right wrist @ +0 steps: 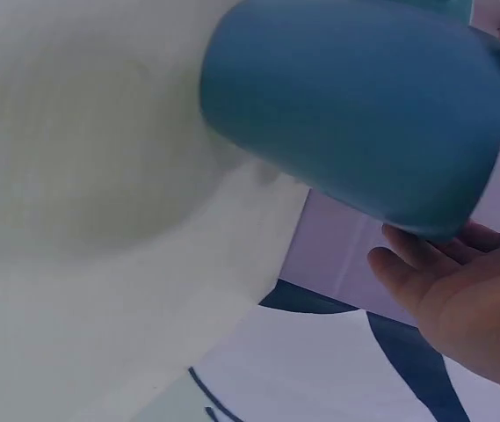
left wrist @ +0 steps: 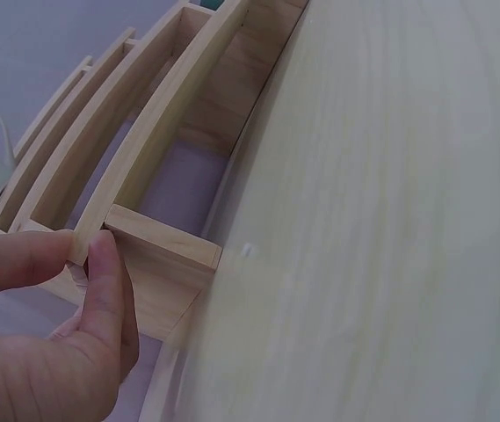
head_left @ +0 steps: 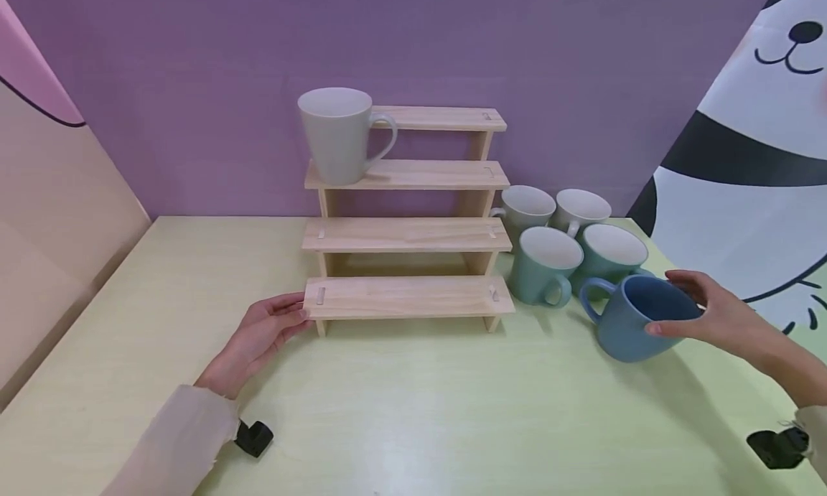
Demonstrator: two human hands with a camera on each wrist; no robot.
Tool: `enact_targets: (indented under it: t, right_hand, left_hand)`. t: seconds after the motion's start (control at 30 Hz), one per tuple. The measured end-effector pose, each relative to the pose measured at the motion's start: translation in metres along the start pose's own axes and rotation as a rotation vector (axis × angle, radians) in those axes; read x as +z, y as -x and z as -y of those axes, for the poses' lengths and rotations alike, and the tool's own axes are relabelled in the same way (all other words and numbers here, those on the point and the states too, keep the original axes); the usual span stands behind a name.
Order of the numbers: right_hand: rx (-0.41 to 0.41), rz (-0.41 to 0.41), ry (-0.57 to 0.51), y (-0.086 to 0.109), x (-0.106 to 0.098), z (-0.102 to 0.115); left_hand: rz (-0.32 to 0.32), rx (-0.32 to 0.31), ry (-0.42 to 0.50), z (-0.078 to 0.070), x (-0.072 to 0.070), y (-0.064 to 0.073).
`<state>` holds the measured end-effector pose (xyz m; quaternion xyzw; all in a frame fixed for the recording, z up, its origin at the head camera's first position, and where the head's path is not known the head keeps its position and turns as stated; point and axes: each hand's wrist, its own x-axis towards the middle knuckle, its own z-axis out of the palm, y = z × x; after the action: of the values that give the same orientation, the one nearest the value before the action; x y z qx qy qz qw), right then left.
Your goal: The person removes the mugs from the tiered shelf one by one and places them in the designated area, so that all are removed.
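A wooden stepped rack (head_left: pixel 407 298) with several shelves stands mid-table. My left hand (head_left: pixel 268 334) pinches the left end of its lowest shelf between thumb and fingers; the left wrist view shows the thumb (left wrist: pixel 30 257) on top of the board's end. At the right, my right hand (head_left: pixel 717 313) grips a blue mug (head_left: pixel 636 324) by its rim, tilted, its handle pointing left. In the right wrist view the blue mug (right wrist: pixel 355 114) hangs over the tabletop with its shadow beside it. A white mug (head_left: pixel 339 137) sits on the rack's second shelf from the top, at the left end.
Right of the rack, two greenish mugs (head_left: pixel 545 266) stand in front, with two paler mugs (head_left: pixel 581 207) behind them. A purple wall (head_left: pixel 226 87) rises behind the table (head_left: pixel 388 410). A panda picture (head_left: pixel 762 187) covers the right side.
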<state>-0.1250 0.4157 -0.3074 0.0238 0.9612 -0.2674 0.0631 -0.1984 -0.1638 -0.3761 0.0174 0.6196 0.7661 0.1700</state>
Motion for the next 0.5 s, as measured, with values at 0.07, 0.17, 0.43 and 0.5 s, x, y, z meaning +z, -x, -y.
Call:
enact_targets:
  t: [0.07,0.17,0.43,0.5]
  right_hand:
    - [-0.005,0.002,-0.015,-0.002,-0.004,0.005]
    - [-0.034,0.001,-0.045,-0.005,-0.009,0.012]
    - [-0.077,0.001,-0.06,-0.019,-0.019,0.029]
    - [-0.095,0.022,-0.055,-0.021,-0.019,0.033]
  left_hand:
    - [0.004,0.003,0.006,0.0,0.001,0.0]
    - [0.007,-0.001,0.01,-0.001,0.001,0.001]
    - [0.006,0.0,0.009,-0.002,0.002,0.002]
    - [0.001,-0.005,0.004,-0.002,0.002,0.002]
